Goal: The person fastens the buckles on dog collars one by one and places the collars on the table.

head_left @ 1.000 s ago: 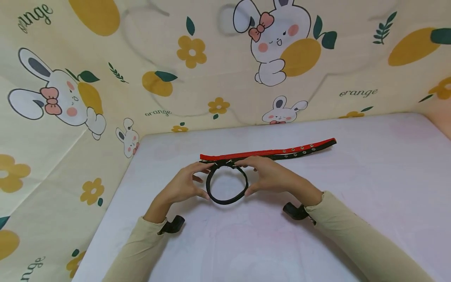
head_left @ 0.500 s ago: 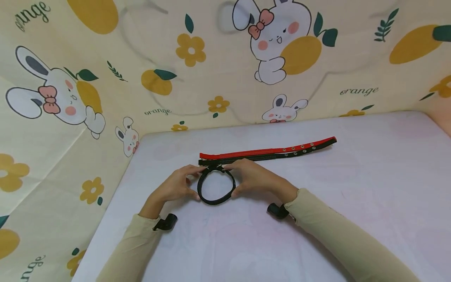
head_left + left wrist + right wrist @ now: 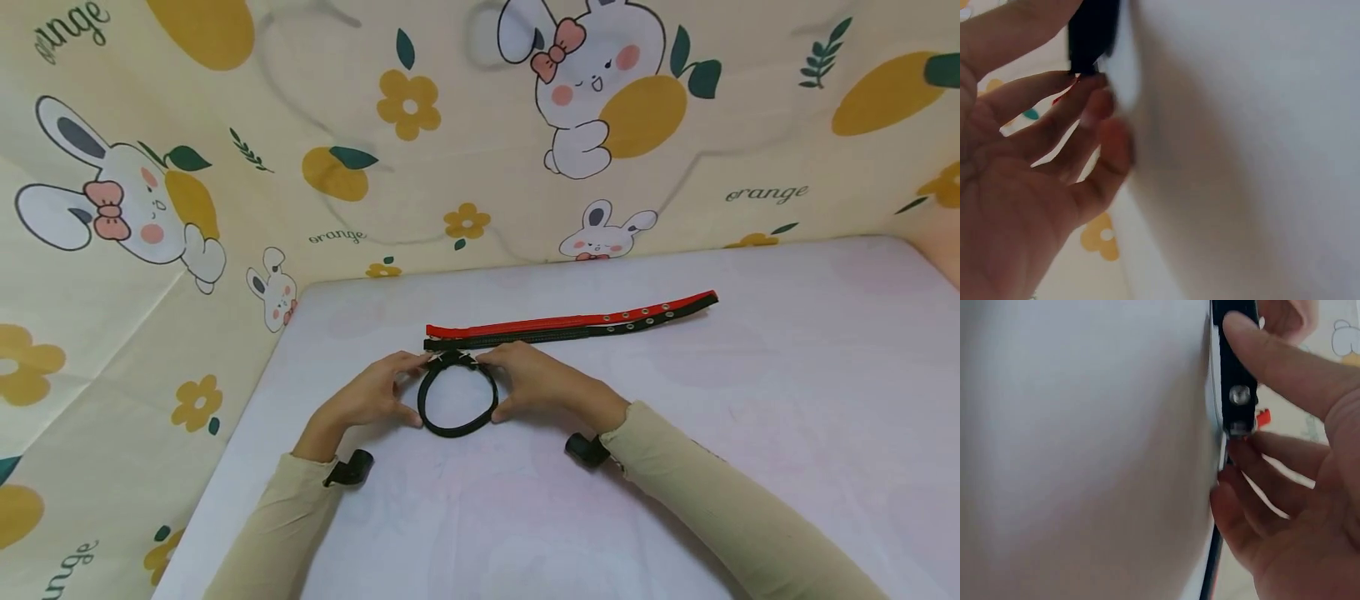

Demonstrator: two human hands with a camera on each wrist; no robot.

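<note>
A black collar (image 3: 452, 432), fastened into a ring, stands on edge on the white table, its buckle part at the far side. My left hand (image 3: 367, 393) holds its left side, thumb at the near part and fingers by the buckle. On the opposite side my right hand (image 3: 546, 382) grips it the same way. The right wrist view shows the thumb on the black band (image 3: 1238, 369), which has a metal eyelet. In the left wrist view only a dark piece of the collar (image 3: 1092, 31) is visible, and the lower fingers are loosely bent.
Just behind the ring lie a red collar (image 3: 517, 326) and a black straightened collar (image 3: 558, 335), side by side, with metal eyelets toward their right ends. A patterned cloth (image 3: 420, 183) with rabbits and oranges rises behind the white table (image 3: 495, 517).
Both hands have shifted left with the ringed black collar, mostly in the first half second. It now sits nearer the left ends of the straight collars, which have stayed in place.
</note>
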